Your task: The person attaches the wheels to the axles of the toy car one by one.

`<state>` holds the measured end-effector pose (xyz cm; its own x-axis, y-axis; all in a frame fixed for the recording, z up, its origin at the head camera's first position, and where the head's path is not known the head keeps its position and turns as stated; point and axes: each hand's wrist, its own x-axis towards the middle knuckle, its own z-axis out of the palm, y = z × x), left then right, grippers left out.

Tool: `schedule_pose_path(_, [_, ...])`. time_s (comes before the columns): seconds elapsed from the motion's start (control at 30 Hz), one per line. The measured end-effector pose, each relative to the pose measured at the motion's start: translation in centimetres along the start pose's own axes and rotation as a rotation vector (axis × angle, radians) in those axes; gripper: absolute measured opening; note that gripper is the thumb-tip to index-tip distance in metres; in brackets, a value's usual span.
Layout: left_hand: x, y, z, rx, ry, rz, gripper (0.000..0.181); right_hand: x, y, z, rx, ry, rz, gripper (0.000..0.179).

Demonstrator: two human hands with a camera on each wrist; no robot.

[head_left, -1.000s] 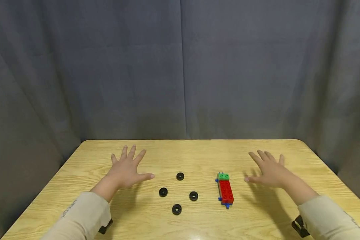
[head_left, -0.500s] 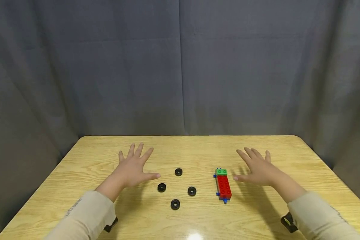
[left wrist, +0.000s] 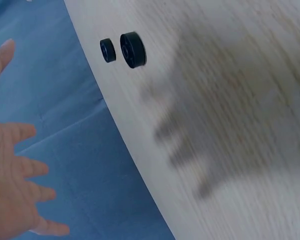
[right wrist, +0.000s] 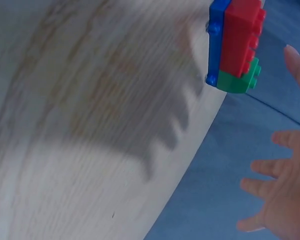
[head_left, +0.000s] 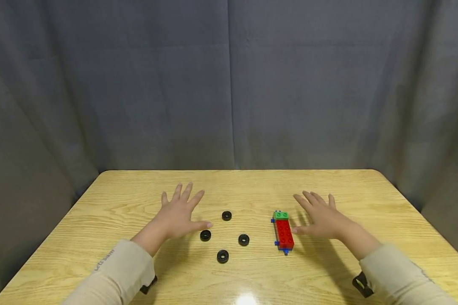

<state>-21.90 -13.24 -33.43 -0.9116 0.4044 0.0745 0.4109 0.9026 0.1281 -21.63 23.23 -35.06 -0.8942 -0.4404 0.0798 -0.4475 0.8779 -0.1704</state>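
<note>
In the head view, your left hand [head_left: 179, 217] hung over the wood-grain table [head_left: 84, 237], left of the lower centre, fingers spread wide, its thumb near the leftmost black toy wheel [head_left: 205, 235]. Around the lower centre lay three more: the lowest wheel [head_left: 222, 256], the highest wheel [head_left: 227, 216] and the rightmost wheel [head_left: 244, 239]. Right of these, you had the studded toy-brick vehicle body [head_left: 284, 232] on the table, its green brick [head_left: 281, 215] toward the top of the frame, its red brick [head_left: 284, 238] below, both on a blue base [right wrist: 215, 55]. At lower right hung your right hand [head_left: 322, 219], fingers likewise wide, thumb just beside the red brick
</note>
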Motion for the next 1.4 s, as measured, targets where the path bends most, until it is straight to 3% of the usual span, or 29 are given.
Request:
schedule_pose_path(0.6, [0.6, 1.2, 1.6, -0.055, -0.02, 0.074, 0.085, 0.2, -0.1, 1.6, 0.028, -0.042, -0.078, 0.091])
schedule_pose_path(0.93, [0.8, 1.9, 2.8, -0.117, -0.065, 0.113, 0.081, 0.1, -0.2, 2.1, 0.089, -0.075, -0.099, 0.095])
schedule_pose_path(1.17, [1.0, 2.5, 3.8, -0.205, -0.1, 0.178, 0.075, 0.2, -0.1, 2.6, 0.131, -0.114, -0.104, 0.099])
schedule_pose_path(1.4, [1.4, 3.0, 4.3, -0.222, -0.126, 0.196, 0.071, 0.5, -0.1, 2.7, 0.168, -0.127, -0.106, 0.1])
